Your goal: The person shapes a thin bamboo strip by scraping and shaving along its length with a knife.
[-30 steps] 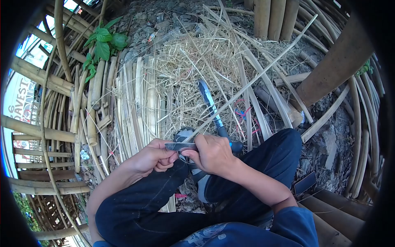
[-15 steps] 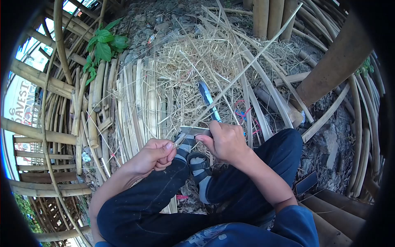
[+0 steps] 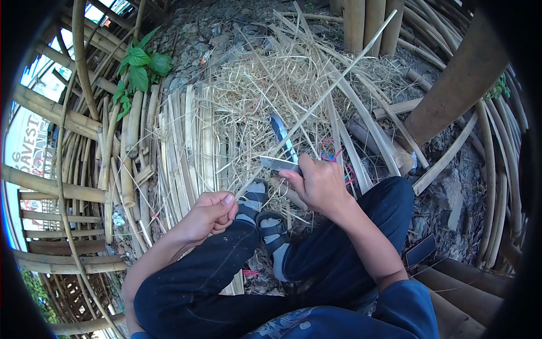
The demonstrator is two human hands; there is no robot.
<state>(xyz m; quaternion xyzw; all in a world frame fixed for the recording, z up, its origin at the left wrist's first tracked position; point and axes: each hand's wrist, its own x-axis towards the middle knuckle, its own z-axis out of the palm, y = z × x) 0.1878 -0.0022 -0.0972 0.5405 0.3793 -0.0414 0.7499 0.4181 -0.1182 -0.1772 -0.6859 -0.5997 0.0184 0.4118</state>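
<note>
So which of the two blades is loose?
The loose blade lies on the pale shavings, untouched by either hand; the other blade is gripped in the right hand.

The right grip hides the handle of the knife and the lower end of the long tool, the left grip covers the strip's near end, poles interrupt the sign's lettering, and the bottom edge crops the shirt.

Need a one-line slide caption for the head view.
Left hand grips a thin bamboo strip near one end; right hand holds a blade across it, pale shavings beyond.
</note>
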